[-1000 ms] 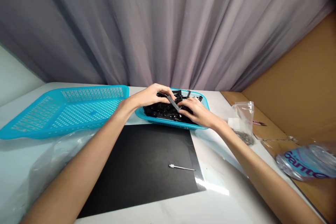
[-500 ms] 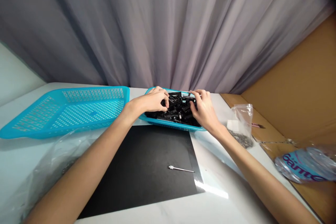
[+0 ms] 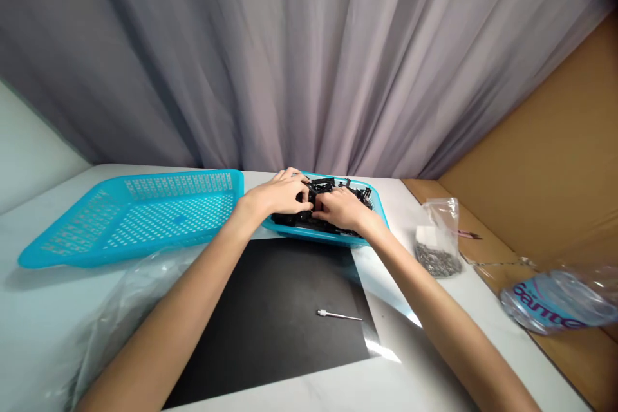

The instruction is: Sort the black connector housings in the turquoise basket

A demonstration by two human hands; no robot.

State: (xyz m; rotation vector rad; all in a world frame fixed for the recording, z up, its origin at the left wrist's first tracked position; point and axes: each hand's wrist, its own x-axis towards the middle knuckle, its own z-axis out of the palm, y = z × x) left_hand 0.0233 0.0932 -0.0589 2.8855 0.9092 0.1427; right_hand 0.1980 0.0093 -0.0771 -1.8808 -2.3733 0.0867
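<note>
Black parts heaped in small blue basket | left hand, right hand met over heap, fingers curled, pinching one piece | risk: tangled neighbours lifted out, spilling

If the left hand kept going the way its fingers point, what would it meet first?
The left hand points right across the small blue basket, so it would likely meet the right hand first, over the black parts; depth is unclear.
</note>
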